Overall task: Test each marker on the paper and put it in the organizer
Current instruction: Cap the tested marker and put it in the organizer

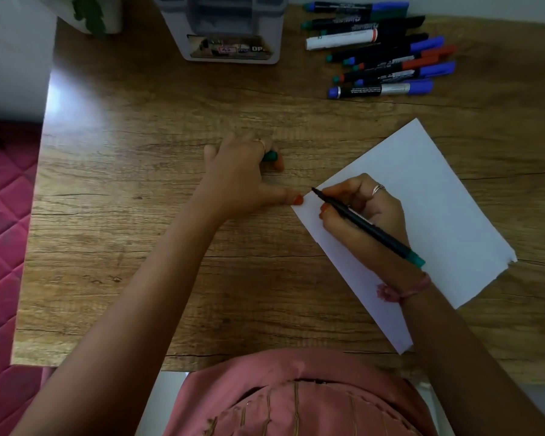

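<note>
A white sheet of paper (434, 196) lies tilted on the wooden table (158, 247). My right hand (365, 212) grips an uncapped black marker with a green end (372, 229); its tip touches the paper's left corner. My left hand (239, 174) rests on the table beside that corner, thumb at the paper's edge, with the green cap (270, 156) held in its curled fingers. A grey organizer (230, 26) stands at the back centre. Several capped markers (387, 55) lie in a loose pile at the back right.
A white plant pot with green leaves (88, 14) stands at the back left corner. A pink quilted surface (4, 231) lies beyond the table's left edge. The table's front edge runs just before my body.
</note>
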A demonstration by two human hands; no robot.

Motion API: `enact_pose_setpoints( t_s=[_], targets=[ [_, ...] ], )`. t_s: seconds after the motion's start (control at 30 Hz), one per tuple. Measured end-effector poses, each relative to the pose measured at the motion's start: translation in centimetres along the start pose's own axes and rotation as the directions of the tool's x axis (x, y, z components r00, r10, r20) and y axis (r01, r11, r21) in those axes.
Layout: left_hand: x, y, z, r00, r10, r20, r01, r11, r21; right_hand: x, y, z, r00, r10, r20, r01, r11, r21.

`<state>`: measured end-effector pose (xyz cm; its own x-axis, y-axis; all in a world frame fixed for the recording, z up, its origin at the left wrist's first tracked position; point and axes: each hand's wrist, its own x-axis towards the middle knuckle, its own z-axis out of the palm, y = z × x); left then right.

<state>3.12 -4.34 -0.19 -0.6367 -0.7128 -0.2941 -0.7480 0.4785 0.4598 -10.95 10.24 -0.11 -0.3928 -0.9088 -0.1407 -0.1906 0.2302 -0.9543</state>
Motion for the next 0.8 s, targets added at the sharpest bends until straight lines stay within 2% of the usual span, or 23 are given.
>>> enact_pose_setpoints(
  t_s=[0.13, 0.27, 0.5, 0.63, 0.8],
  targets=[
    [0.3, -0.1, -0.1, 1.0, 0.003, 0.022, -0.003, 1.0, 0.013, 0.3, 0.4, 0.5, 0.987, -0.147, 0.071, 0.153, 0.984, -0.087],
    [0.5, 0.0, -0.2, 0.999, 0.0, 0.042, -0.001, 1.0, 0.022, 1.2, 0.9, 0.9, 0.978, -0.2, 0.058, 0.205, 0.974, -0.1],
    [1.3, 0.4, -0.5, 0.997, -0.028, 0.066, 0.03, 0.999, -0.018, 1.7, 1.7, 1.3, 0.966, -0.249, 0.074, 0.257, 0.958, -0.126],
    [2.2, 1.1, -0.8, 0.995, -0.004, 0.096, 0.004, 1.0, -0.002, 1.5, 2.0, 1.2, 0.953, -0.296, 0.061, 0.303, 0.937, -0.174],
    [2.7, 1.5, -0.7, 0.996, 0.026, 0.091, -0.027, 0.999, 0.017, 1.6, 2.4, 1.1, 0.959, -0.283, 0.033, 0.283, 0.937, -0.206]
  ],
)
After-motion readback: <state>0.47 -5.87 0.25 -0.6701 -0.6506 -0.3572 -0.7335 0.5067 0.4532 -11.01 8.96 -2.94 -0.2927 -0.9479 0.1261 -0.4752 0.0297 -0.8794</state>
